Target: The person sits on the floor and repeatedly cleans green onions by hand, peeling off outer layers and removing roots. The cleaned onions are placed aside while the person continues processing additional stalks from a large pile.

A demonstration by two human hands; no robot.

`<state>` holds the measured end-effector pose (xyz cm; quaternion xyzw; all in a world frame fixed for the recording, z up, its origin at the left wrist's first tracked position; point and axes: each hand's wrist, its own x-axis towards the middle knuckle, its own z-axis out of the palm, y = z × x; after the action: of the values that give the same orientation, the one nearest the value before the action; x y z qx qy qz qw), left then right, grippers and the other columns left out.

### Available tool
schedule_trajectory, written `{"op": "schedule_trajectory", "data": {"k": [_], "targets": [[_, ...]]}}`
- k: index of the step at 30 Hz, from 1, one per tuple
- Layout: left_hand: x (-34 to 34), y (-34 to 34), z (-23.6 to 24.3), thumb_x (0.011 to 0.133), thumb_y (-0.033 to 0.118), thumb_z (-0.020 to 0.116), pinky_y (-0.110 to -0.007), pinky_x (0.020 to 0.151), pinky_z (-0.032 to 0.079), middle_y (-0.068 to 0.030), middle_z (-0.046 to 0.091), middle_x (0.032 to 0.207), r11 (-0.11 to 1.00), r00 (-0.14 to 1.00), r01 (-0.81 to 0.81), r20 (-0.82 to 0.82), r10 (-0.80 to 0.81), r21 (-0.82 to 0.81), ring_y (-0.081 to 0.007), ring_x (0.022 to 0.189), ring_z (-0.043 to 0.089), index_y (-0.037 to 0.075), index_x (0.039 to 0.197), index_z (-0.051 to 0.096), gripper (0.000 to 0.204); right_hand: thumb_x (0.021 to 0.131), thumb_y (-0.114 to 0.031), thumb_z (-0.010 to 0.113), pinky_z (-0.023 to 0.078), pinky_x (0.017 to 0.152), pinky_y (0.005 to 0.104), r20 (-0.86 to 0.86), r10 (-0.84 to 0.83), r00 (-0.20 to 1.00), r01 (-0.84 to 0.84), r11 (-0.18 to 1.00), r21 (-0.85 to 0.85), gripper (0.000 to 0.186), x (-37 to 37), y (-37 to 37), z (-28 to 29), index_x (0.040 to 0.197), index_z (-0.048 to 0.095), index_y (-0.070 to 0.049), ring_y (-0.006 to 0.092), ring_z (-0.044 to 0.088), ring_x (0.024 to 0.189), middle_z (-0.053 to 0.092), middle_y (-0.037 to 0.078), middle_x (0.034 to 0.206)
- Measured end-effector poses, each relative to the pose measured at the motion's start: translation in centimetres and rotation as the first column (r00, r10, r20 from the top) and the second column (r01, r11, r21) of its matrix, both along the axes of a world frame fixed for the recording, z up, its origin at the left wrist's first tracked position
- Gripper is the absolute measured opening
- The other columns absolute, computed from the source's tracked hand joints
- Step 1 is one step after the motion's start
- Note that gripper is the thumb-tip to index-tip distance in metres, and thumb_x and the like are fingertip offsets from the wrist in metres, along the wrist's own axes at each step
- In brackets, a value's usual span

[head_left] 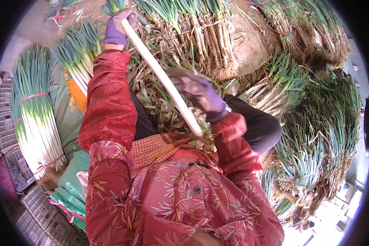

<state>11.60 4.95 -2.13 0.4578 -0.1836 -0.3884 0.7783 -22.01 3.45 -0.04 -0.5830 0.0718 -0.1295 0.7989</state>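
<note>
My left hand (pixel 117 31), in a purple glove, is closed around a long green onion (pixel 164 78) just below its green leaves. The stripped white stalk slants down to the right, its root end above my lap. Close beside the stalk's lower half is my right hand (pixel 204 95), also gloved in purple. Motion smears its fingers, so I cannot tell whether they touch the stalk or hold anything. Under the stalk, between my legs, lies a heap of dry peeled skins and leaves (pixel 151 92).
Unpeeled onion bundles with dry brown skins (pixel 215 41) stand ahead of me. More bundles (pixel 315 135) are piled along the right. On my left are a tied bundle of clean white onions (pixel 37 110), a smaller clean bunch (pixel 78 53), green sacking (pixel 71 184) and stacked grey crates (pixel 41 209).
</note>
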Motion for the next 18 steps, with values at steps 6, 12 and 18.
{"op": "schedule_trajectory", "data": {"k": [6,12,18], "targets": [[2.3,1.0,-0.9,0.085,0.019,0.06,-0.027,0.048,0.039,-0.0005,0.05,0.072,1.0,1.0,0.013,-0.002,-0.013,-0.028,-0.0114,0.051,0.045,0.002,0.093,0.059,0.019,0.089,-0.033,0.058,0.045,0.047,0.0223,-0.08,0.241,0.967,-0.212,0.939,0.27,0.046,-3.8,2.7,0.1,0.11,0.056,0.008,0.0109,0.053,0.049,0.063,0.011,0.071],[0.1,-0.5,0.0,0.086,0.021,0.062,-0.026,0.047,0.041,-0.0026,0.052,0.067,0.999,0.997,-0.042,-0.063,0.041,-0.026,-0.0116,0.049,0.046,0.001,0.092,0.057,0.021,0.081,-0.03,0.068,0.043,0.044,0.0239,0.215,-0.06,0.975,0.126,0.944,-0.305,0.047,-5.8,3.3,-0.5,0.11,0.057,0.005,0.013,0.055,0.053,0.068,0.013,0.09],[-3.5,-0.9,-1.6,0.081,0.026,0.066,-0.031,0.047,0.045,0.0009,0.049,0.057,0.977,1.0,-0.006,-0.027,0.012,0.214,-0.0125,0.044,0.046,0.008,0.077,0.059,0.02,0.088,-0.039,0.061,0.033,0.041,0.0218,-0.394,-0.249,0.885,0.143,0.949,-0.28,0.046,-5.7,5.8,3.9,0.11,0.062,0.002,0.0048,0.044,0.047,0.057,-0.003,0.063]]}}
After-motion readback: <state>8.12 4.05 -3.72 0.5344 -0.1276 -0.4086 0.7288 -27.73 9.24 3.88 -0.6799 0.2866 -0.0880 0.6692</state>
